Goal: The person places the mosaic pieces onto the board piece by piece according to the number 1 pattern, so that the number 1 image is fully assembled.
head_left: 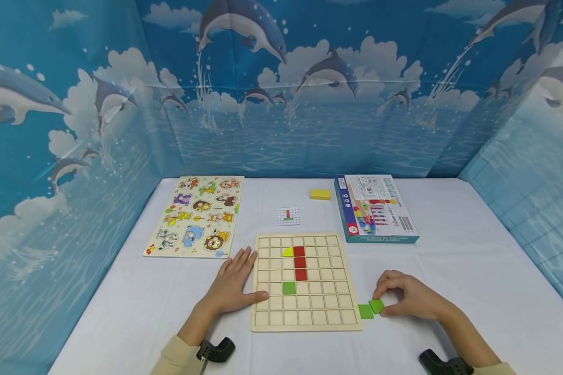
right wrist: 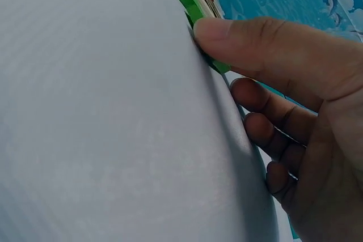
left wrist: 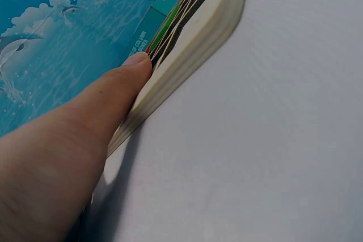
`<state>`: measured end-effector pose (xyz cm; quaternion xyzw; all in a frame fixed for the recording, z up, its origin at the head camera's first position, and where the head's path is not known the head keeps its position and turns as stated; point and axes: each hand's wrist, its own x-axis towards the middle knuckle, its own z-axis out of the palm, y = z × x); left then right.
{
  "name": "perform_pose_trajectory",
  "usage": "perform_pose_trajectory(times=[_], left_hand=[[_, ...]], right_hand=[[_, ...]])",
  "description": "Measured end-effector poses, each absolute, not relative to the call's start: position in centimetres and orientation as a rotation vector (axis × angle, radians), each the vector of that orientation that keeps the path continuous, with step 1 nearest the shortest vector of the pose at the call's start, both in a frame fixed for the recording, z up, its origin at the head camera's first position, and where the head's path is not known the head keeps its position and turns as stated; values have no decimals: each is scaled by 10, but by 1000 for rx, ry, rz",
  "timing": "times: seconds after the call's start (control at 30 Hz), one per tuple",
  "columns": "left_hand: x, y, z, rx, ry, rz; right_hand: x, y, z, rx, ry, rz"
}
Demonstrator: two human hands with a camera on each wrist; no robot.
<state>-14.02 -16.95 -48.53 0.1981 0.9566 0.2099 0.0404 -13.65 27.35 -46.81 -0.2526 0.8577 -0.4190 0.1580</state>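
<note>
A wooden grid board lies on the table, holding a yellow piece, red squares in a column and one green square. My left hand lies at the board's left edge, fingers straight and thumb over the rim; in the left wrist view the thumb touches that rim. Right of the board, my right hand pinches a green square tile between thumb and fingers. Another green tile lies beside it, by the board's lower right corner. In the right wrist view the thumb presses on the green tile's edge.
Behind the board lies a small pattern card showing a coloured grid. A yellow block sits farther back. A flat box stands at the back right, and an animal puzzle board at the back left. Dolphin-print cloth hangs behind the table.
</note>
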Motion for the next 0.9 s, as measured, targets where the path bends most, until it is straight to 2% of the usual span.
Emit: perform_pose_trajectory(times=[0.43,0.9], left_hand=[[-140,-170,-485,612,2926,648],[-141,-169,-486,601,2932,636]], right_hand=[[-143,266,-460,-663,2485,-1153],[-150,245,-458,-763,2529,-1223]])
